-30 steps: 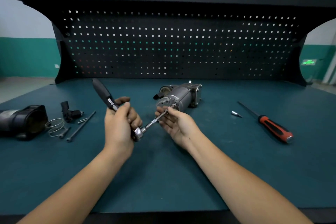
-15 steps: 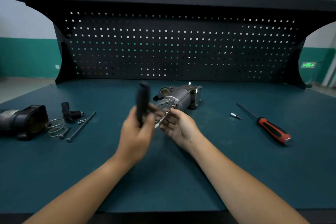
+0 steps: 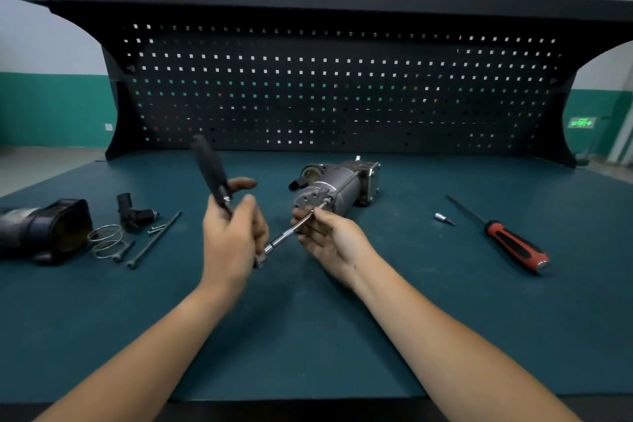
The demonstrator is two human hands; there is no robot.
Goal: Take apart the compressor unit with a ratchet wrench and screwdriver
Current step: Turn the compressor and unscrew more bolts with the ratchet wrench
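Perhaps half is done: with a black cover (image 3: 44,229) and long bolts (image 3: 154,240) already off, the compressor unit (image 3: 339,187) lies mid-surface (image 3: 308,336), the left hand (image 3: 233,240) gripping the ratchet wrench (image 3: 212,175), the right hand (image 3: 329,236) pinching its extension bar (image 3: 291,233) at another bolt.

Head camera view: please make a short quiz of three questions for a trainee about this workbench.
1. True or false: the red-and-black-handled screwdriver lies untouched on the teal bench mat.
2. Which hand holds the black-handled ratchet wrench? A left, B right, C neither.
3. What does the right hand pinch near the grey metal compressor unit?
Key: 1 true; 2 A, left hand; 3 the silver extension bar.
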